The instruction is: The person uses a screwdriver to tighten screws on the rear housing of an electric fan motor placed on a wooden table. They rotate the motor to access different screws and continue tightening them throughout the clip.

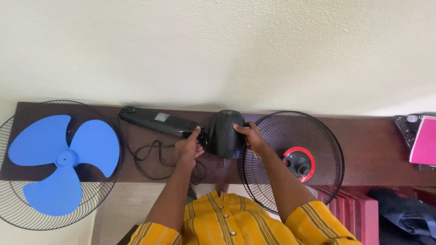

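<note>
Pale textured wall (227, 45) fills the upper half of what we see, and below it runs a dark brown table (363, 149) set against that wall. Our left hand (190, 149) has its fingers curled and pressed together around the joint where the black fan neck (156, 120) meets the black motor housing (225, 134), with the thumb raised against the housing's edge. Our right hand (251, 138) wraps the opposite side of the housing, fingers bent over its rounded back and closed against it. The housing sits between both hands, near the middle of the table and close to the wall, with the neck stretching away to the left. A black power cord (150, 159) loops loosely on the table just under the neck and beside our left wrist. Just right of our right hand lies a black wire fan grille (318, 136) with a red-ringed centre cap (299, 162), hanging partly over the table's front edge. Well to the left rests a blue three-blade fan blade (63, 161) on a second wire grille (13, 204). Our sleeves are yellow striped fabric (227, 222). At the far right edge sits a pink notebook (424, 140)
</note>
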